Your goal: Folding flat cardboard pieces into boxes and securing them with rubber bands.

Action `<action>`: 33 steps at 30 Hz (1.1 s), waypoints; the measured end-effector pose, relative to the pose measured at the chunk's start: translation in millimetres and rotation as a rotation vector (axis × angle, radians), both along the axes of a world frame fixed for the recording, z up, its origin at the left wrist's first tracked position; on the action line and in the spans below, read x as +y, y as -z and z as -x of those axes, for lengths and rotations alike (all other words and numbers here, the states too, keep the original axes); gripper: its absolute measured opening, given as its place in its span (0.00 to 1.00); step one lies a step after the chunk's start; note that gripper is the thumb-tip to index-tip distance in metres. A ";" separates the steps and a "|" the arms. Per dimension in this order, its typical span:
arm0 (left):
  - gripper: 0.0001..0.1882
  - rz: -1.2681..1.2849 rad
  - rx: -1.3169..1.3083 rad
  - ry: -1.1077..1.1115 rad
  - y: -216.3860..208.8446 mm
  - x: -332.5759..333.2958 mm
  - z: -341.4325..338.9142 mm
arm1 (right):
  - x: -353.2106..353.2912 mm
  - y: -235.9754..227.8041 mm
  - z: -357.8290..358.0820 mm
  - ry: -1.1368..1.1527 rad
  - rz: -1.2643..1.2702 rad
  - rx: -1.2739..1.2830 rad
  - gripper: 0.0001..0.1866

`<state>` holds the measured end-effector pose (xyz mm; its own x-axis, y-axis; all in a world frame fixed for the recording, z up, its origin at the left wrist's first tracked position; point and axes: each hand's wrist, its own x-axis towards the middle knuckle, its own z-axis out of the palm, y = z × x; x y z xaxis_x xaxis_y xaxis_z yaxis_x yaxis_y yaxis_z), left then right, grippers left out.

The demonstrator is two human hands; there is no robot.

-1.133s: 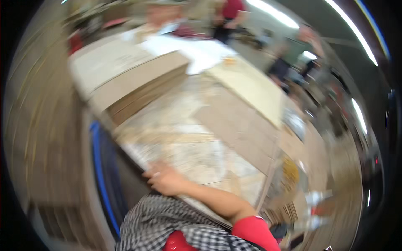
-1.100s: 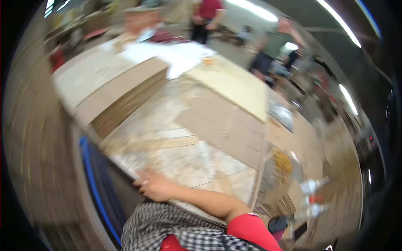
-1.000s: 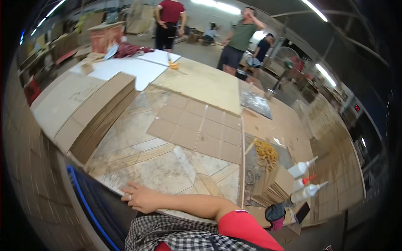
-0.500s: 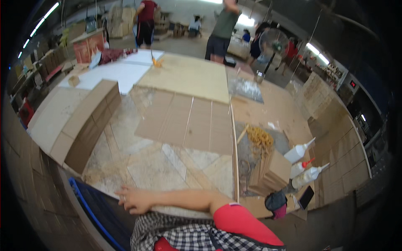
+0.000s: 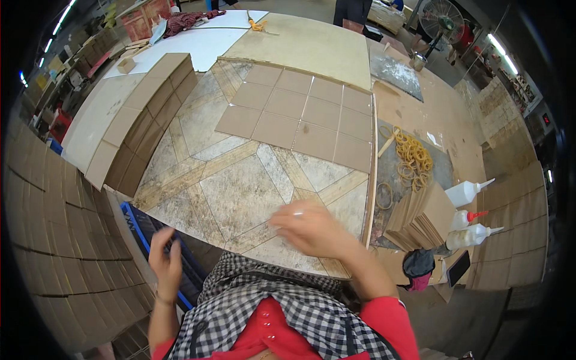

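Note:
My left hand (image 5: 165, 262) hangs off the table's near left edge, above a blue crate, with thumb and fingers apart and nothing visible in them. Over the near part of the patterned tabletop (image 5: 231, 192) is my right hand (image 5: 312, 229), its fingers bent and smeared by motion; whether they hold anything cannot be made out. Beyond it lie brown cardboard squares (image 5: 282, 103) in rows edge to edge, with whitish lines along some seams. To the left stands a long stacked row of brown cardboard blocks (image 5: 153, 99).
At right are a stack of cardboard pieces (image 5: 420, 217), yellow rubber bands (image 5: 413, 153), white squeeze bottles (image 5: 465, 193) and a phone (image 5: 458, 267). The blue crate (image 5: 139, 231) sits below the left edge. Cardboard stacks (image 5: 54, 222) flank the table; a fan (image 5: 443, 21) stands behind.
My right hand has left the table's near left edge and moved right, over the tabletop. My left hand has come into view. The view has tilted down.

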<state>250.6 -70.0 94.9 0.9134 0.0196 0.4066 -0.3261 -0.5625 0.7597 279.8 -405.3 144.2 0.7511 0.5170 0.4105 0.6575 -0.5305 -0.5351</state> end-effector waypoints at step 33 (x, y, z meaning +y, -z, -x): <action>0.27 0.770 0.663 0.516 62.0 -117.8 -300.8 | -244.2 -62.9 140.6 0.524 -1.085 -0.132 0.57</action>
<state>551.4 -187.8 33.0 0.9153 -0.3855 -0.1170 0.2114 0.2125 0.9540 139.2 -649.5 207.0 0.6857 -0.4975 0.5314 0.5808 -0.0662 -0.8114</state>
